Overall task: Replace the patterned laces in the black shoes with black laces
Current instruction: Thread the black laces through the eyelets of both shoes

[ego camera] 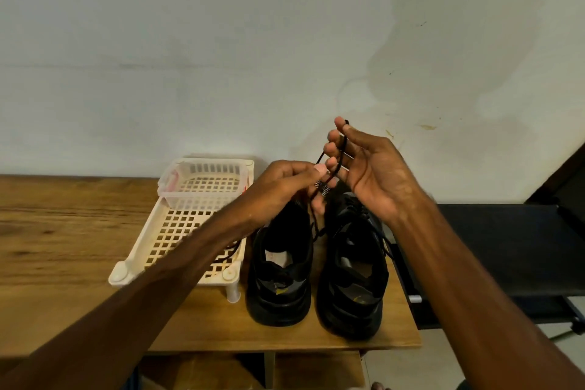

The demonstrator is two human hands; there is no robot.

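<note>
A single wide-angle view looks out from the person's head, facing forward and a little downward. The wall [221,41] fills the upper half of the picture, and the wooden counter [63,231] spans the lower half with its near edge in sight, so the camera sits close above it. The left hand [285,187] and right hand [370,174] reach in from the bottom corners and meet near centre, close to the lens.

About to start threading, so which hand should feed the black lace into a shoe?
Probably left. The left hand pinches the black lace just above the shoes; the right hand holds the rest looped round its fingers.
</note>
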